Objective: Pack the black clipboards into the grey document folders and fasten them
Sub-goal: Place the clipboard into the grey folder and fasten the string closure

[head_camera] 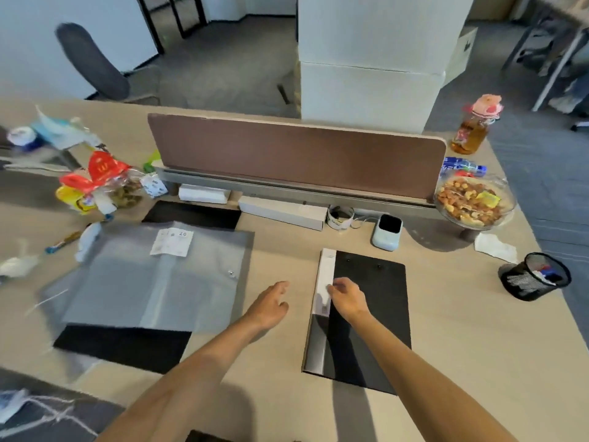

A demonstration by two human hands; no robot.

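Note:
A black clipboard (373, 317) lies flat on the desk at centre right, with a white strip (325, 282) along its left edge. My right hand (345, 296) rests on the clipboard, its fingertips pinching that strip. My left hand (271, 303) hovers open over the bare desk, between the clipboard and the grey document folders (153, 279). The folders lie stacked at centre left, with a snap button (231, 273) and a white label (172, 242). More black clipboards (124, 346) stick out beneath the folders at the near side, and another black clipboard edge (191, 215) shows behind them.
A brown divider panel (296, 154) runs across the back of the desk. Snack bags (98, 183) sit at the left, a bowl of nuts (471, 202), bottles (471, 132) and a mesh pen cup (535, 277) at the right. A small white device (387, 232) stands behind the clipboard.

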